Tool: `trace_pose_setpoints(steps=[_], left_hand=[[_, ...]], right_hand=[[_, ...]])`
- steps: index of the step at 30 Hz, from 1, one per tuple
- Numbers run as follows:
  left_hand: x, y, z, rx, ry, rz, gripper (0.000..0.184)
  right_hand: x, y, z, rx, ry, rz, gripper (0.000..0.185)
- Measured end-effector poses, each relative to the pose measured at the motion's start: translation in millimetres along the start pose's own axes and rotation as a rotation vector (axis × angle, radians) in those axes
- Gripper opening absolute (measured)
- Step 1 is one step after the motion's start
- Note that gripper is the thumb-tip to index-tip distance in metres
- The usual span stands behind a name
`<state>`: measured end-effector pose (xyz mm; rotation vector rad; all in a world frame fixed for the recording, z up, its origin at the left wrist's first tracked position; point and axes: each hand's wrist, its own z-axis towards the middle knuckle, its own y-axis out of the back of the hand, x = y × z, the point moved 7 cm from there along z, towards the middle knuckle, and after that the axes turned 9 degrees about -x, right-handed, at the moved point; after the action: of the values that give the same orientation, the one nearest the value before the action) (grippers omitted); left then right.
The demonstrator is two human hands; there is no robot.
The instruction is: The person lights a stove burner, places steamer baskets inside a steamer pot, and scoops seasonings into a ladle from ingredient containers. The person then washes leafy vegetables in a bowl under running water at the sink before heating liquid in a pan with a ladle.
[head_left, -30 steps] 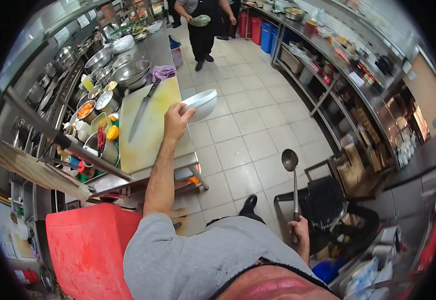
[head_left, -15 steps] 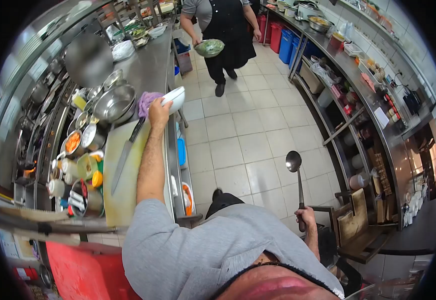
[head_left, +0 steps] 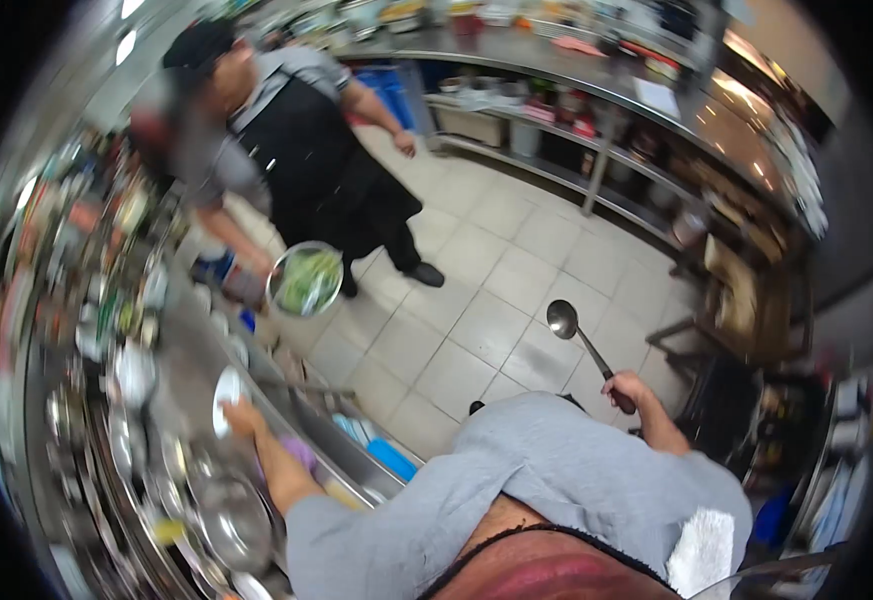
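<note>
In the head view my left hand (head_left: 246, 422) reaches out over the steel counter (head_left: 192, 345), its fingers closed on a white bowl (head_left: 226, 398). I cannot tell whether the bowl touches the counter. Just behind that wrist lies a purple cloth (head_left: 299, 453). My right hand (head_left: 628, 388) is wrapped around the dark handle of a metal ladle (head_left: 562, 320), held out over the floor with its scoop pointing away from me. Beside my left forearm stand metal bowls (head_left: 234, 530), smeared by motion.
A co-worker in a black apron (head_left: 316, 160) stands ahead, holding a bowl of green leaves (head_left: 306, 280) near the counter's far end. A steel shelf unit (head_left: 596, 165) runs along the far side. At the right stands a wooden chair (head_left: 746, 300).
My view has swung to the left. My left hand has carried the white bowl farther along the counter, past the purple cloth. The co-worker has come closer. The ladle stays in my right hand.
</note>
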<state>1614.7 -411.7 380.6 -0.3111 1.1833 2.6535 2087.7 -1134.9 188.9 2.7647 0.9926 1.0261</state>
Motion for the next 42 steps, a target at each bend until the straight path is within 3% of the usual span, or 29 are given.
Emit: trace_pose_setpoints(steps=[2, 3, 4, 6, 8, 12, 13, 15, 18, 20, 22, 24, 26, 28, 31, 33, 35, 37, 40, 41, 42], left_hand=[[-0.3, -11.0, 24.2, 0.105, 0.047, 0.081, 0.044], [13.3, -36.5, 40.2, -0.035, -0.11, 0.232, 0.039], [12.9, -39.0, 55.3, 0.138, 0.013, 0.239, 0.037], [15.1, -61.4, 81.5, 0.102, -0.099, 0.239, 0.036], [12.8, -71.5, 97.8, 0.089, -0.063, 0.3, 0.036], [10.2, -45.5, 111.7, 0.071, 0.042, 0.447, 0.036], [-12.5, 3.6, 104.1, -0.403, 0.022, 0.003, 0.034], [-55.6, 63.5, 72.5, -0.711, -0.005, -0.3, 0.032], [-153.4, 131.1, 4.4, -0.765, 0.094, -0.738, 0.029], [-255.1, 161.4, -51.0, -0.717, 0.121, -0.943, 0.022], [-365.7, 159.6, -110.0, -0.46, 0.0, -1.077, 0.021], [-473.8, 132.9, -177.7, 0.027, -0.064, -1.201, 0.016], [-570.4, 109.0, -251.7, 0.614, -0.193, -1.178, 0.035], [-642.0, 93.1, -323.3, 0.958, -0.388, -1.219, 0.04], [-724.8, 95.4, -386.7, 1.101, -0.548, -1.278, 0.043], [-769.0, 99.5, -413.3, 1.015, -0.905, -1.228, 0.049], [-798.5, 77.1, -418.1, 1.373, -0.481, -1.614, 0.052], [-819.3, 41.4, -409.5, 1.332, -0.439, -1.313, 0.043], [-870.1, 11.7, -383.0, 1.245, -0.494, -1.219, 0.03], [-889.3, 4.1, -368.7, 1.196, -0.456, -1.208, 0.024], [-896.0, -20.5, -353.0, 1.1, -0.248, -1.282, 0.02]], right_hand=[[10.1, 1.9, -14.0, -0.1, -0.063, -0.008, 0.008], [15.0, 3.8, -16.6, -0.118, -0.076, 0.014, 0.01], [18.7, 4.0, -17.8, -0.131, -0.088, 0.029, 0.012], [31.4, 7.6, -23.0, -0.187, -0.054, -0.043, 0.012], [35.8, 11.9, -21.1, -0.213, -0.064, -0.022, 0.011], [47.9, 17.8, -13.9, -0.212, -0.083, 0.034, 0.01], [51.2, 24.4, -5.3, -0.212, -0.088, 0.067, 0.01], [55.9, 29.2, 7.0, -0.183, -0.102, 0.116, 0.011], [70.8, 42.3, 27.9, -0.144, -0.156, 0.188, 0.011], [79.5, 53.4, 56.6, -0.096, -0.216, 0.222, 0.013], [104.3, 59.0, 80.3, 0.029, -0.24, 0.426, 0.014], [145.0, 69.3, 95.9, 0.149, -0.139, 0.453, 0.015], [185.9, 67.6, 108.3, 0.298, -0.197, 0.583, 0.017], [247.6, 66.4, 88.0, 0.321, -0.272, 0.735, 0.017], [323.8, 55.5, 70.0, 0.52, -0.315, 0.825, 0.021], [374.2, 51.8, 59.8, 0.556, -0.281, 0.87, 0.024], [414.9, 60.7, 54.3, 0.667, -0.187, 0.803, 0.024], [447.4, 71.2, 62.9, 0.72, -0.145, 0.774, 0.026], [495.8, 90.6, 86.5, 0.877, -0.086, 0.729, 0.031], [516.3, 107.1, 99.1, 0.807, 0.1, 0.628, 0.033], [536.8, 123.3, 111.9, 0.731, 0.281, 0.529, 0.035]])
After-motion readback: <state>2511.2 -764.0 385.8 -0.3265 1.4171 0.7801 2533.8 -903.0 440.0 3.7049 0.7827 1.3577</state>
